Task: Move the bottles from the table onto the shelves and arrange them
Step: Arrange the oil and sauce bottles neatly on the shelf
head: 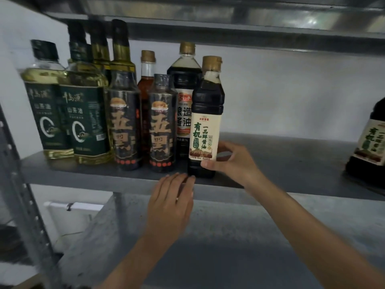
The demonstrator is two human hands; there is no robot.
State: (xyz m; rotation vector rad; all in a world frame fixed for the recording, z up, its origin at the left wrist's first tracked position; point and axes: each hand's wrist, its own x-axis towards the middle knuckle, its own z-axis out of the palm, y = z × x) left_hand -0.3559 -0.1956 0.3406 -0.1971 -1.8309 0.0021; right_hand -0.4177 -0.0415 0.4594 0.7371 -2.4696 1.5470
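A dark soy sauce bottle (206, 122) with a cream label and gold cap stands upright near the front edge of the grey metal shelf (291, 163). My right hand (231, 161) grips its lower right side. My left hand (173, 203) lies flat against the shelf's front edge just below and left of that bottle, fingers together, holding nothing. To the left stand two black-labelled bottles (125, 122) (162, 126), a larger soy sauce bottle (184, 97), a reddish bottle (146, 80) behind, and green-labelled oil bottles (85, 113) (44, 105).
Another dark bottle with a similar cream label (368, 142) stands at the shelf's far right edge. Bare shelf lies between it and the held bottle. A perforated metal upright (23, 195) runs down the left. A lower shelf (208, 236) sits below, and another shelf (229, 28) hangs overhead.
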